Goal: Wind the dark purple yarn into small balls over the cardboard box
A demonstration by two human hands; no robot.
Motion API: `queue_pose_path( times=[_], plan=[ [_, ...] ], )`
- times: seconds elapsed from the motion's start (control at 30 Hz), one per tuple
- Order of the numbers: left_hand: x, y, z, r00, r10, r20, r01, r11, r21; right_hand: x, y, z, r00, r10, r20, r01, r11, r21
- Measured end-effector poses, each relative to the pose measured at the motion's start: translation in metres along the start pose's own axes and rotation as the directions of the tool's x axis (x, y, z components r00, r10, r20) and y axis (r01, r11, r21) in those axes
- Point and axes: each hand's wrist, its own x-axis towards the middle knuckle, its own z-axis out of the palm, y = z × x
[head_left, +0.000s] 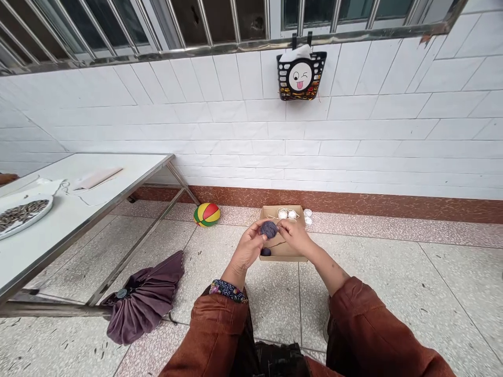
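Centrally, the left hand [248, 245] cups a dark grey-purple yarn ball [269, 229], fingers curled about its left side and underside; the right hand [294, 234] is closed to a narrow pinch at the ball's right side, where any strand is too small to tell. Both hands and the ball are held above a shallow cardboard box [288, 253] on the speckled floor [377, 298]. The box's far edge lies near the reddish-brown skirting [373, 208]; bare floor extends widely to its right. To the left, well apart, stand a multicoloured ball [207, 214], a pleated purple cloth object [147, 298] and the metal-edged table [113, 191], with open floor between these and the box.

Containers: the open box holds two white balls [287, 214] at its far side and a dark ball [266, 252] in its near left corner; further white balls [308, 217] lie just beside its right edge. On the table, a white tray [48, 208] bears a heap of seed-like pieces [23, 213]. A black basket [302, 97], hung from the window ledge, contains white material.

Markings: the basket's front carries a round winking face with its tongue out.
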Motion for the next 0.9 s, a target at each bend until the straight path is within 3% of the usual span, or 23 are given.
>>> queue_pose_path(
  times=[0.1,0.2,0.3,0.43,0.57,0.7,0.8,0.9],
  plan=[
    [0.006,-0.002,-0.003,0.986,0.039,-0.160,-0.037,0.999,0.020,-0.011,-0.009,0.002,0.996,-0.051,0.079,0.048,0.998,0.037],
    [0.009,-0.003,-0.006,0.968,0.064,-0.241,-0.025,0.986,0.162,-0.022,-0.022,-0.001,0.978,-0.108,0.180,0.087,0.989,0.124],
    [0.007,-0.004,-0.008,0.966,0.127,-0.224,-0.027,0.914,0.404,-0.028,-0.032,-0.008,0.973,-0.108,0.202,0.054,0.965,0.256],
    [0.001,-0.005,-0.007,0.993,0.071,-0.093,-0.004,0.813,0.583,-0.023,-0.034,-0.021,0.996,-0.070,0.053,0.044,0.921,0.388],
    [-0.004,-0.005,-0.001,0.986,-0.082,0.143,-0.010,0.838,0.546,-0.013,-0.025,-0.027,0.999,-0.025,-0.040,0.039,0.927,0.372],
    [-0.007,-0.005,0.006,0.950,-0.099,0.297,-0.012,0.936,0.352,-0.008,-0.011,-0.019,0.997,0.024,-0.072,0.000,0.950,0.313],
    [-0.005,-0.004,0.006,0.975,-0.011,0.222,-0.038,0.976,0.214,-0.011,-0.004,-0.008,0.995,0.096,-0.036,-0.089,0.982,0.168],
    [0.000,-0.005,0.003,0.998,0.058,-0.015,-0.053,0.978,0.204,-0.018,-0.005,0.002,0.993,0.108,0.043,-0.108,0.994,0.019]
  ],
)
